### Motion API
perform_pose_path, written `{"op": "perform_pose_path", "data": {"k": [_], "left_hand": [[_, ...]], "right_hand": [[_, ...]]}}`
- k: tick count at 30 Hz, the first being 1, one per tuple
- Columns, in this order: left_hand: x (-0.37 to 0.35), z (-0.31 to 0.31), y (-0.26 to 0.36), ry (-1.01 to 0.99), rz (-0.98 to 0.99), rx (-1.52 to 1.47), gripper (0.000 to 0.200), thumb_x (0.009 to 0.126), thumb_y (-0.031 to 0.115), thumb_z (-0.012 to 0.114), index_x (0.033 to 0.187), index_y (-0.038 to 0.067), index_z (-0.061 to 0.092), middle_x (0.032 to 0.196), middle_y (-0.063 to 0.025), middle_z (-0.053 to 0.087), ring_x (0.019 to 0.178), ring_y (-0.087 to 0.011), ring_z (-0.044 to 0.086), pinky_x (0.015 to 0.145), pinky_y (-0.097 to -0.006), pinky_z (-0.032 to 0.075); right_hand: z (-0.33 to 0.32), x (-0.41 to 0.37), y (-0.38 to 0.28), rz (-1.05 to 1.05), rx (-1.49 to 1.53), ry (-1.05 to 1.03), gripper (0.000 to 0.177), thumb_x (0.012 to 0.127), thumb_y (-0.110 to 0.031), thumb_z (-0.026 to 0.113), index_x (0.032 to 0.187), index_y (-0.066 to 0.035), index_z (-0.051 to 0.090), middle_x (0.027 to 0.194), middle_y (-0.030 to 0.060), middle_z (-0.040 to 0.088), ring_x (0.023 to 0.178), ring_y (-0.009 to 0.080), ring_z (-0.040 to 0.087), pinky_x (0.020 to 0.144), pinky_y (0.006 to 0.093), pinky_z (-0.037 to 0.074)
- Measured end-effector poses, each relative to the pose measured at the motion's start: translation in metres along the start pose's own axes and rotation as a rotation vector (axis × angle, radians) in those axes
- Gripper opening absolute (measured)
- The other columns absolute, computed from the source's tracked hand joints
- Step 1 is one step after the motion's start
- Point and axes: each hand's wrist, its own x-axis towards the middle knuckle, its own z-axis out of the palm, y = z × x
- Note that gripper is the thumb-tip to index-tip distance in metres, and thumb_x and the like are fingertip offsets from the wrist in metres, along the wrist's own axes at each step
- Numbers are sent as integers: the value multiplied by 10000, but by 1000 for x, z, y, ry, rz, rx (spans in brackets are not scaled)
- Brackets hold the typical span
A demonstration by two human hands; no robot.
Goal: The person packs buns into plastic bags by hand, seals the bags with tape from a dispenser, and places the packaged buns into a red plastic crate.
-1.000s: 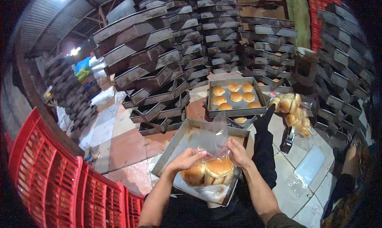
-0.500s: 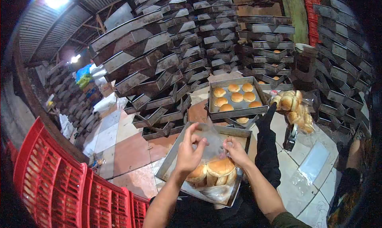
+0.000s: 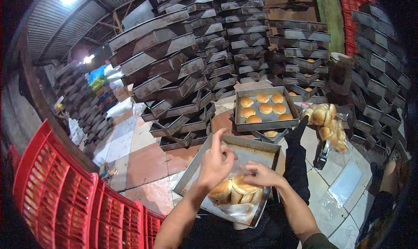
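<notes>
A clear plastic bag (image 3: 238,168) of golden buns (image 3: 246,192) rests in a worn metal tray (image 3: 185,179) in front of me. My left hand (image 3: 216,162) is above the left side of the bag, its index finger stretched upward and the other fingers loosely bent. My right hand (image 3: 261,175) is closed at the top of the bag, just over the buns, with the gathered film at its fingertips. The fingertips partly hide the film.
Another metal tray (image 3: 240,128) with several round buns stands ahead. Bagged buns (image 3: 324,116), a tape dispenser (image 3: 322,155) and flat plastic bags (image 3: 345,181) lie to the right. Red crates (image 3: 93,201) stand at the left, tall stacks of trays (image 3: 161,44) behind. Another person's arm (image 3: 387,177) shows at far right.
The raised bag film has come down and is gathered closer to the buns. My right hand has turned over the bag top; my left fingers have curled except the index. The view shifted slightly.
</notes>
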Motion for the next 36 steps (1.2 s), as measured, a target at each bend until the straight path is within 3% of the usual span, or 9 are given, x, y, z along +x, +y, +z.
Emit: {"op": "perform_pose_path", "data": {"k": [6, 10, 12, 15, 18, 24, 27, 34, 36], "left_hand": [[-5, -9, -1, -160, 115, -25, 571, 842, 108, 548, 1319, 58, 239, 816, -157, 643, 810, -283, 641, 751, -355, 475], [-42, -14, -70, 138, 203, -316, 539, 827, 165, 620, 1280, 56, 348, 1003, -129, 574, 979, -282, 551, 845, -362, 432], [-57, -20, -83, -66, 313, 387, 372, 808, 213, 643, 1116, 44, 524, 988, -120, 574, 1003, -283, 533, 889, -396, 394], [-58, -14, -93, -164, 110, 290, 293, 742, 209, 696, 964, 43, 601, 1025, -140, 549, 1030, -327, 507, 899, -430, 380], [-51, -14, -105, -120, 212, 224, 376, 732, 203, 706, 1060, 73, 575, 1074, -135, 551, 1113, -313, 459, 958, -431, 338], [-40, -12, -87, -29, 209, -308, 557, 741, 186, 717, 1223, 52, 473, 1221, -124, 511, 1208, -229, 392, 997, -399, 319], [-30, -16, -100, -351, -1, -327, 482, 768, 207, 706, 1167, 5, 527, 1151, -121, 571, 1091, -185, 501, 915, -344, 405], [-33, -13, -102, -237, -55, -218, 243, 827, 190, 648, 936, -27, 637, 829, -69, 666, 796, -127, 608, 727, -278, 486], [-32, -14, -100, -270, -51, -211, 245, 827, 191, 653, 940, -25, 631, 835, -63, 665, 788, -106, 598, 711, -258, 483]], "right_hand": [[0, 4, -14, 198, -249, -71, 256, 803, -265, 682, 891, -25, 665, 788, 86, 532, 765, 214, 516, 682, 328, 409], [2, -2, 2, 186, -108, -63, 263, 812, -264, 672, 941, -35, 673, 896, 102, 586, 866, 228, 555, 782, 321, 428], [1, 1, -3, 253, -164, -106, 262, 818, -266, 667, 949, -39, 676, 997, 115, 600, 951, 241, 564, 863, 317, 419], [2, 4, -10, 201, -277, -133, 277, 818, -281, 666, 963, -45, 676, 995, 117, 602, 946, 245, 561, 850, 320, 423], [-1, 5, -13, 89, -390, -122, 330, 827, -408, 614, 955, -112, 685, 756, 108, 501, 771, 262, 507, 697, 364, 400], [-5, 8, 4, 34, -355, -211, 393, 864, -462, 530, 928, -105, 682, 847, 123, 476, 876, 283, 465, 775, 389, 364], [-7, 9, 1, 16, -370, -219, 398, 871, -454, 525, 914, -89, 678, 847, 122, 482, 881, 276, 461, 784, 380, 359], [-14, 27, -42, 205, -205, -23, 315, 840, -307, 629, 859, 6, 665, 1098, 158, 569, 1019, 225, 518, 859, 342, 416], [-12, 48, -54, 115, -100, 53, 310, 823, -271, 649, 934, 18, 647, 983, 114, 613, 925, 182, 555, 830, 325, 433]]}}
